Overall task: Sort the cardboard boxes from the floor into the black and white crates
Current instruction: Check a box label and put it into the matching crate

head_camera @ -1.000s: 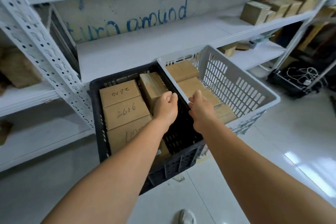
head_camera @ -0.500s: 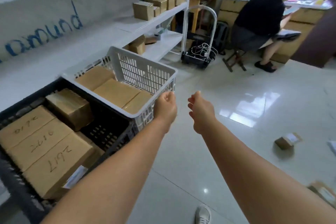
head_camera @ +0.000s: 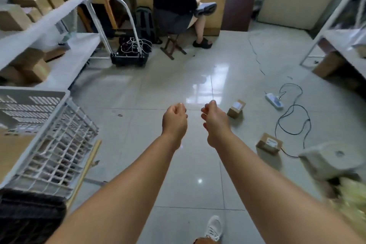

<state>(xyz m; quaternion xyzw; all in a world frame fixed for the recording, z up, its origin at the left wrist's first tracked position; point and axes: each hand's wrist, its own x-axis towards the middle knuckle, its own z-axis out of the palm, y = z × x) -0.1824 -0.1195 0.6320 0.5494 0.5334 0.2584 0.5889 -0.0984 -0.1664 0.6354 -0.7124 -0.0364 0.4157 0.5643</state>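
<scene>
Two small cardboard boxes lie on the tiled floor to the right: one [head_camera: 236,108] just beyond my right hand, another [head_camera: 269,143] nearer me by a black cable. The white crate [head_camera: 65,144] stands at the left edge with cardboard showing inside it. The black crate [head_camera: 29,216] fills the lower left corner, blurred. My left hand [head_camera: 174,119] and my right hand [head_camera: 214,123] are stretched out side by side over the floor, fingers curled, holding nothing.
A person [head_camera: 174,0] sits on a stool at the back. A hand trolley [head_camera: 129,57] stands by the left shelves [head_camera: 39,24] of boxes. A power strip [head_camera: 274,101] and a cable [head_camera: 293,121] lie on the floor at right, near a white stool [head_camera: 332,160].
My view has swung right, from the crates to the open floor. Both hands have left the crates' rims and now hover over the tiles. The two floor boxes have come into sight.
</scene>
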